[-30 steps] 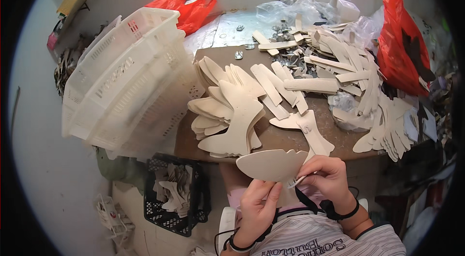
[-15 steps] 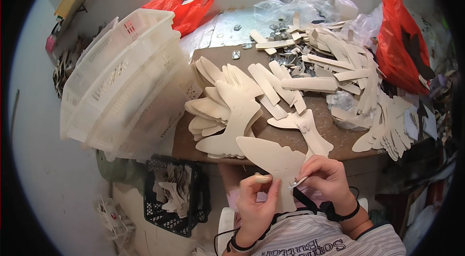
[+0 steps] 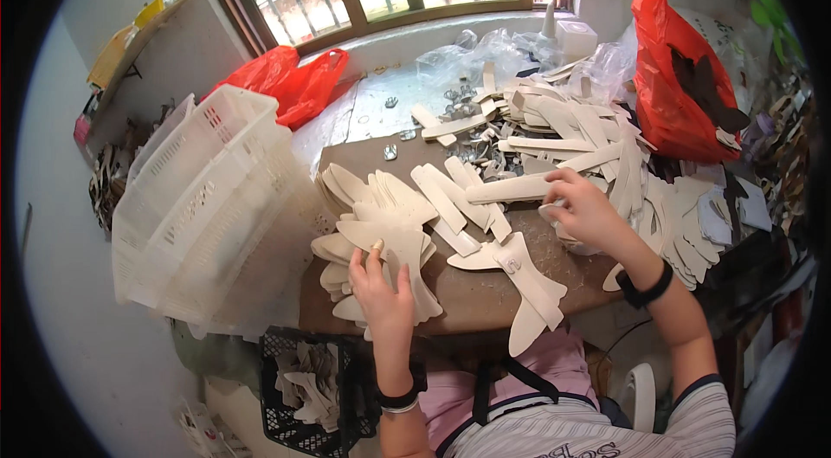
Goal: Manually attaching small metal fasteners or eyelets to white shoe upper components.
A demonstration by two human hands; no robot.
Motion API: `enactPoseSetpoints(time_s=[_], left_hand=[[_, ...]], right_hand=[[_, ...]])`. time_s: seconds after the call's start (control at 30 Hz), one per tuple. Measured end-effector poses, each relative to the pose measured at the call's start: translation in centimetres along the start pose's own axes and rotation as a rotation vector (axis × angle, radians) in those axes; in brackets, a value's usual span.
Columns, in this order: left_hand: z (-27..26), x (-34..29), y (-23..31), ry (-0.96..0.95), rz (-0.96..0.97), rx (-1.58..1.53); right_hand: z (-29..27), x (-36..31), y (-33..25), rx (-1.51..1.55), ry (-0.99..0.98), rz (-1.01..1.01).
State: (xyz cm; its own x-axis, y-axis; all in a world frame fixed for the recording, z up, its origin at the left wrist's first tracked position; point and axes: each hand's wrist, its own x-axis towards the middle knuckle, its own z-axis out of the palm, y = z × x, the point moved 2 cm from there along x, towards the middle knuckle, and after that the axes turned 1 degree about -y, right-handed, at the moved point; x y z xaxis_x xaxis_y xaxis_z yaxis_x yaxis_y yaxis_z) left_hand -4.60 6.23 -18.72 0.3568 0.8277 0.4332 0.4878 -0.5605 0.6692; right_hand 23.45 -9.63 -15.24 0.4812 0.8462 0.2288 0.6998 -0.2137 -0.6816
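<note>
My left hand (image 3: 383, 292) rests with spread fingers on a stack of cream, wing-shaped cut-out pieces (image 3: 391, 241). My right hand (image 3: 582, 214) is over the near side of the strip heap, its thumb and forefinger apart around the right end of a long cream strip (image 3: 506, 190). Whether the fingertips grip that strip is hard to see. Between my hands, at the table's front edge, lies a cream cut-out piece (image 3: 485, 257) with a strip across it and a small metal buckle (image 3: 513, 266). Its lower end juts over the edge.
Cream strips (image 3: 563, 116) and metal buckles (image 3: 454, 96) are heaped at the back. Stacked white plastic crates (image 3: 186, 224) stand left, a black crate (image 3: 277, 406) below. Red bags (image 3: 290, 81) lie back left; another red bag (image 3: 662, 86) stands right. More cut-outs (image 3: 679, 229) lie right.
The cut-out piece and the small metal item have left my hands. My left hand has moved up to the stack, my right hand up to the strips. The view has tilted up.
</note>
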Motion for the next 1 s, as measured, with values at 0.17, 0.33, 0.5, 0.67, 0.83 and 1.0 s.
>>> enactPoseSetpoints(time_s=[0.17,0.33,0.5,0.67,0.83,1.0], left_hand=[[1.3,-1.9,1.3,-0.084,0.096,0.197],[1.3,-1.7,-1.1,-0.038,0.030,0.127],[2.8,-1.7,-1.2,-0.046,0.122,-0.004],[1.3,-1.9,-3.1,0.101,0.107,0.038],[2.8,-1.6,-2.9,0.157,0.148,0.033],[2.3,-1.8,-4.5,0.182,0.075,-0.103]], right_hand=[[3.9,4.4,3.8,-0.385,-0.111,-0.177],[5.4,2.6,3.3,-0.649,0.011,-0.467],[5.9,0.5,4.1,-0.980,0.053,-0.619],[8.3,1.5,3.4,-1.079,0.121,-0.615],[5.3,3.0,3.6,-0.578,0.100,-0.575],[-1.7,2.0,-1.1,0.128,-0.041,-0.129]])
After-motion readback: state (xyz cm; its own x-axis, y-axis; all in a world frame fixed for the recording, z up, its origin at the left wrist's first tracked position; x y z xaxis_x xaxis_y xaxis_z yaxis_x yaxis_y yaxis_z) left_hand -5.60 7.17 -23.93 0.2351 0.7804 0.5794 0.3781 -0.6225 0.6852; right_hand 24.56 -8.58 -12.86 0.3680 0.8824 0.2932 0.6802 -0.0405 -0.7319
